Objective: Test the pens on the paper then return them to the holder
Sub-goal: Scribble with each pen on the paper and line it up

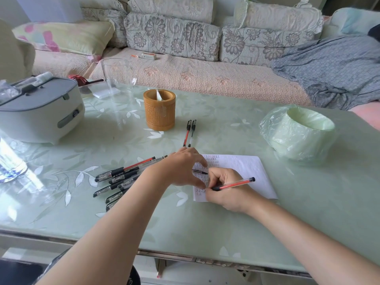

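Pen [234, 184] clamped in right hand [224, 192] fingers for writing; paper [246, 167] steadied by left hand [178, 167], fingers apart

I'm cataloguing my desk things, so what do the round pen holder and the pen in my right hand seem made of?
Pen holder: probably bamboo or wood, matte tan, with a finely textured band round its wall. Pen in the right hand: likely clear glossy plastic, since a red refill shows through the barrel; black end cap.
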`<state>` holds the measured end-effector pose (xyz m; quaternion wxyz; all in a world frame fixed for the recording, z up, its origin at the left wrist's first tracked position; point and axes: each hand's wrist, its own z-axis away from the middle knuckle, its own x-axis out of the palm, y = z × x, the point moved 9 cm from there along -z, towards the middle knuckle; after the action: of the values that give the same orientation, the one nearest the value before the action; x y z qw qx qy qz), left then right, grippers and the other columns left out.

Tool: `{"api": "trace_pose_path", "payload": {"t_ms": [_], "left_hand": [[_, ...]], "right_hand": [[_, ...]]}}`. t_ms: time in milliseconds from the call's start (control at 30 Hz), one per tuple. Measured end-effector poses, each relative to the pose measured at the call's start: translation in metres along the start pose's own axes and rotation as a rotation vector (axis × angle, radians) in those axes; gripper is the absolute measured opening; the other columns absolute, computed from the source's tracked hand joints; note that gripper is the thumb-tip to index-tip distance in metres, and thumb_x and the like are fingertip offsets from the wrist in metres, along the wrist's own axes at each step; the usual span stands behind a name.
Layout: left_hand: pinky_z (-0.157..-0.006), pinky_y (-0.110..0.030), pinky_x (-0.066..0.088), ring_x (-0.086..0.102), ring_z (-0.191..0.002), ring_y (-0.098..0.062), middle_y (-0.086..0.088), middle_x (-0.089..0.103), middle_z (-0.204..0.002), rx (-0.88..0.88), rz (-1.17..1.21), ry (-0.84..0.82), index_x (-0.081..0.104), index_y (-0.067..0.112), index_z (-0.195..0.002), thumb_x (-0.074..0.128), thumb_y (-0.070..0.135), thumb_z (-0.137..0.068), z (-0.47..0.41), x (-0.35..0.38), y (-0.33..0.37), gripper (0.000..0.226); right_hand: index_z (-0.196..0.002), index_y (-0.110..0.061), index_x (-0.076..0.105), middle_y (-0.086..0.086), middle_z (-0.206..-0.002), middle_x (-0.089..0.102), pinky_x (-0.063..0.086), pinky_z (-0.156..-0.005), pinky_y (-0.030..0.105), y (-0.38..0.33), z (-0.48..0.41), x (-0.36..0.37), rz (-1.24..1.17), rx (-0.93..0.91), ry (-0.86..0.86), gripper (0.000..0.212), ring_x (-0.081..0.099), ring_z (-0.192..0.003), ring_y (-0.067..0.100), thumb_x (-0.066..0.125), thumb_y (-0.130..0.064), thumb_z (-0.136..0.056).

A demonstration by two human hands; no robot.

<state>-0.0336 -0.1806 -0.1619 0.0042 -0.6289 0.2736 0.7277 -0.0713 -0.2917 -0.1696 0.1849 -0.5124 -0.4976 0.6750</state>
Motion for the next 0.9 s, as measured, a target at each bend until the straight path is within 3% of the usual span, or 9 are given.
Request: {"api": "trace_pose_path", "payload": {"t_ms": [367, 900], "left_hand": [[-0.103, -0.038, 0.039, 0.035, -0.123, -0.01, 0.01, 0.045, -0.127, -0.008, 0.016, 0.004, 0.056, 0.038, -0.122, 0.08, 0.055, -0.065, 0.0005, -0.0004, -0.0007, 0.063], [-0.103, -0.038, 0.038, 0.036, -0.123, -0.011, 0.009, 0.045, -0.128, -0.006, 0.012, 0.007, 0.057, 0.036, -0.123, 0.08, 0.053, -0.066, 0.0017, -0.0019, 0.0013, 0.064]], "right_hand": [[-0.064, -0.008, 0.047, -0.001, -0.059, 0.044, 0.027, -0.05, 0.027, -0.0003, -0.0007, 0.0019, -0.046, 0.001, -0.028, 0.017, 0.037, -0.055, 0.012, 0.062, -0.006, -0.068], [-0.065, -0.01, 0.049, -0.008, -0.057, 0.047, 0.031, -0.049, 0.024, -0.0015, 0.0011, 0.0021, -0.021, -0.005, -0.027, 0.019, 0.039, -0.053, 0.007, 0.064, -0.002, -0.073]]}}
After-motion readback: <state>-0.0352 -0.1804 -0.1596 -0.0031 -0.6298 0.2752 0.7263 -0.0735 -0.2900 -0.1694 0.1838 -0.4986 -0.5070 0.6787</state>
